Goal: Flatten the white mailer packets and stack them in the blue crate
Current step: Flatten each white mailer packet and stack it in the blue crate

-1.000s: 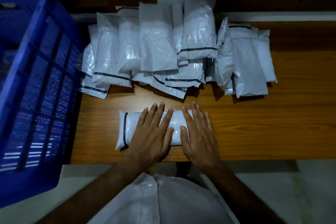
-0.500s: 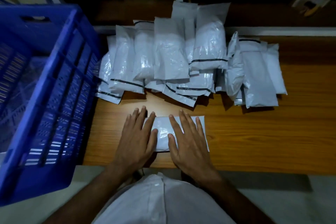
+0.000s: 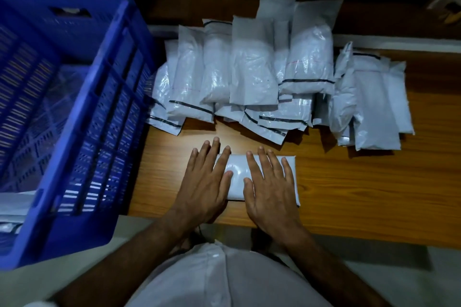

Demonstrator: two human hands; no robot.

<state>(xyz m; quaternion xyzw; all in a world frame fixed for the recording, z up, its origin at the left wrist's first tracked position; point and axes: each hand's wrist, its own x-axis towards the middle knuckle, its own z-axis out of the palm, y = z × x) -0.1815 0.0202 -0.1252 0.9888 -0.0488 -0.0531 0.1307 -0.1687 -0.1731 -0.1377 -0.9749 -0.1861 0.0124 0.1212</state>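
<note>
- Two hands lie flat on one white mailer packet (image 3: pixel 238 177) in the lower middle of the frame, on the near strip of a wooden table (image 3: pixel 374 194).
- Left hand (image 3: pixel 203 182) is spread palm down, fingers straight and fanned; it covers the packet's left end, and the outer fingers reach past the packet's far edge onto the wood.
- Right hand (image 3: pixel 270 184) is spread the same way, palm down on the packet's right half, fingers straight and slightly apart, pointing toward the top of the frame.
- Between the two hands a glossy band of the packet shows; its right end sticks out just beyond the right hand's little finger.
- Neither hand curls round or pinches anything; both press with flat fingers.
- Behind the hands, across the upper middle and right of the frame, sits a heap of white mailer packets (image 3: pixel 262 77), overlapping and leaning on one another, several with a thin dark stripe near one end.
- The heap and the pressed packet are apart, with a bare strip of lit wood between them.
- At the left of the frame stands a blue crate (image 3: pixel 82 157) with slotted walls, its near corner reaching toward the lower left; its right wall is just beside the heap's left edge.
- Something pale and plastic shows inside the crate at the far left edge (image 3: pixel 12 204); what it is cannot be told.
- At the bottom centre is the person's pale shirt (image 3: pixel 224 279), with both bare forearms running up to the hands.
</note>
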